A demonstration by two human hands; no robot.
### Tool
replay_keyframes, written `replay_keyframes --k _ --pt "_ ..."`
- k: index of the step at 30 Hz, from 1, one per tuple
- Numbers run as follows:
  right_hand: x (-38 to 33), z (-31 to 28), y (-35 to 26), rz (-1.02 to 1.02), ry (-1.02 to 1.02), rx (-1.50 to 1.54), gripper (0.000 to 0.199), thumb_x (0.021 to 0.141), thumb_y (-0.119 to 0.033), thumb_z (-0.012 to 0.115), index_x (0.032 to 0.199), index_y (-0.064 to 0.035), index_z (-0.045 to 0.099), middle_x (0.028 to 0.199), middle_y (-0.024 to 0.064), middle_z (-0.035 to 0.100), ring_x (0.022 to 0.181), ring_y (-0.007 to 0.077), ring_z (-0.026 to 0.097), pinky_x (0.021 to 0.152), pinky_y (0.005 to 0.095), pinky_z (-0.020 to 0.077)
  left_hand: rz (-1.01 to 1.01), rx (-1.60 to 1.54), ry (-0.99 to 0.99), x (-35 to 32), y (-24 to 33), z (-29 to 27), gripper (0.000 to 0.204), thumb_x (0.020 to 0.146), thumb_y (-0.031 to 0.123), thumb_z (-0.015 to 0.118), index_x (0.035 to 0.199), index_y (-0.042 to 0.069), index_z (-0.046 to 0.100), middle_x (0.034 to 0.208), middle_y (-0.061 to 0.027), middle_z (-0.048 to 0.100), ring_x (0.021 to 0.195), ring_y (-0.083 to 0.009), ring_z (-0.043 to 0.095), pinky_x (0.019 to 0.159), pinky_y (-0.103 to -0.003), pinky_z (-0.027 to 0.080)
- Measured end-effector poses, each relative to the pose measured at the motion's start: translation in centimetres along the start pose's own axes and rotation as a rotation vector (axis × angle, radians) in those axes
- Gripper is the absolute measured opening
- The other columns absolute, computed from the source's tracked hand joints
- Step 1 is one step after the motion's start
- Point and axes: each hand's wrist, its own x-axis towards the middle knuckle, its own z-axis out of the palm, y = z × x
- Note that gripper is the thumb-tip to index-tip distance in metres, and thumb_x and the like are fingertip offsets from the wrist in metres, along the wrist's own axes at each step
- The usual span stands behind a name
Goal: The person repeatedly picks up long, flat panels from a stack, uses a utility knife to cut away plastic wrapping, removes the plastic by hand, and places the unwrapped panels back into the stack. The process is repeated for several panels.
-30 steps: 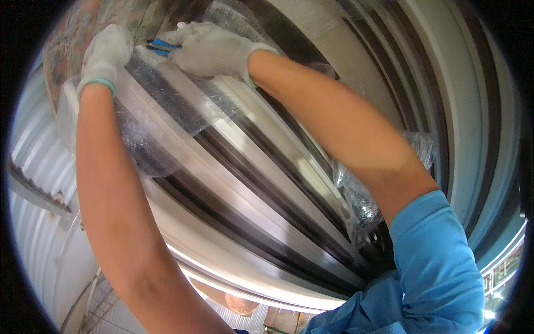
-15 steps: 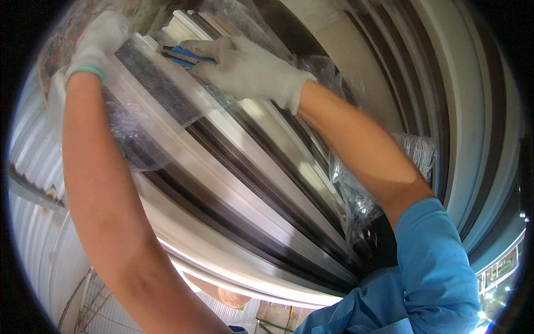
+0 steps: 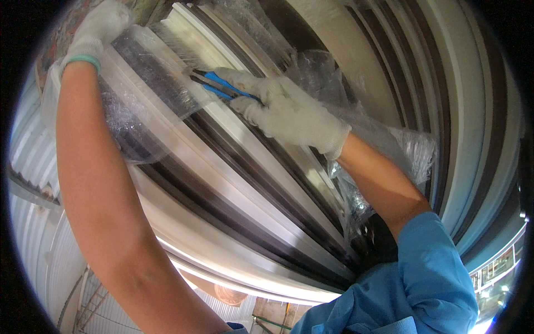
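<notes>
Both my hands wear white knit gloves. At the upper left, my left hand [image 3: 102, 26] is closed at the edge of a sheet of clear plastic film [image 3: 136, 131], which drapes below it over the profiles. My right hand [image 3: 292, 111] grips a slim blue-and-black utility knife [image 3: 222, 86], pointed up and left over the profiles; I cannot make out its blade. Under both hands lie long white and dark-brown profiles [image 3: 245, 164], running from upper left to lower right. The film's left part covers some of them, and their far ends are partly hidden.
Crumpled clear wrap [image 3: 361, 195] bunches beside my right forearm. More long brown and pale profiles [image 3: 434, 106] curve along the right side. Corrugated pale sheeting [image 3: 33, 139] stands at the left, and a rough brownish surface [image 3: 61, 36] lies beyond my left hand.
My right hand has drawn back toward me and to the right with the utility knife, uncovering more of the profiles' far ends. The left hand has barely moved.
</notes>
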Motion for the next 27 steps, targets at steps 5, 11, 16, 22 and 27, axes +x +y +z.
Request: replay_keyframes --k 5,11,16,22,27 --pt "-2.2 0.0 0.8 -0.051 0.006 0.018 0.046 0.098 -0.022 0.054 0.141 -0.0052 0.053 0.080 0.0239 0.064 0.063 0.0253 0.062 0.070 0.0395 0.0523 0.304 -0.156 -0.056 -0.8 2.8 -1.1 0.036 0.087 0.020 0.055 0.113 -0.001 0.070 0.105 -0.0240 0.071 0.103 -0.0341 0.068 0.091 -0.038 0.050" --pt "-6.8 -1.0 0.8 0.225 -0.178 0.003 0.045 0.100 -0.024 0.055 0.141 -0.0056 0.052 0.090 0.0279 0.065 0.069 0.0267 0.065 0.075 0.0388 0.0531 0.215 -0.300 0.084 -5.1 11.5 -5.7 0.040 0.097 0.031 0.055 0.121 0.002 0.067 0.112 -0.0158 0.072 0.106 -0.0291 0.067 0.094 -0.034 0.048" --pt "-9.8 -2.6 1.3 0.109 -0.121 -0.008 0.049 0.098 -0.023 0.053 0.145 -0.0117 0.049 0.100 0.0263 0.069 0.082 0.0361 0.071 0.080 0.0429 0.0551 0.275 -0.201 0.012 -11.5 19.7 -8.0 0.041 0.090 0.034 0.063 0.118 0.005 0.069 0.120 -0.0127 0.067 0.115 -0.0293 0.061 0.101 -0.039 0.044" --pt "-11.6 -2.1 1.8 0.340 0.095 0.000 0.043 0.097 -0.022 0.060 0.134 -0.0028 0.056 0.077 0.0050 0.061 0.062 0.0127 0.056 0.062 0.0315 0.0499 0.297 0.127 -0.049 -19.5 24.9 -7.4 0.031 0.085 0.023 0.070 0.113 0.011 0.070 0.110 -0.0133 0.067 0.110 -0.0288 0.061 0.097 -0.039 0.044" --pt "-12.3 -1.3 1.3 0.454 0.163 0.054 0.043 0.095 -0.020 0.061 0.135 -0.0033 0.055 0.082 0.0122 0.064 0.069 0.0172 0.061 0.070 0.0329 0.0514 0.065 0.000 0.296 -23.6 22.9 -10.1 0.027 0.082 0.010 0.070 0.109 0.008 0.068 0.116 -0.0120 0.064 0.110 -0.0315 0.060 0.094 -0.040 0.044"
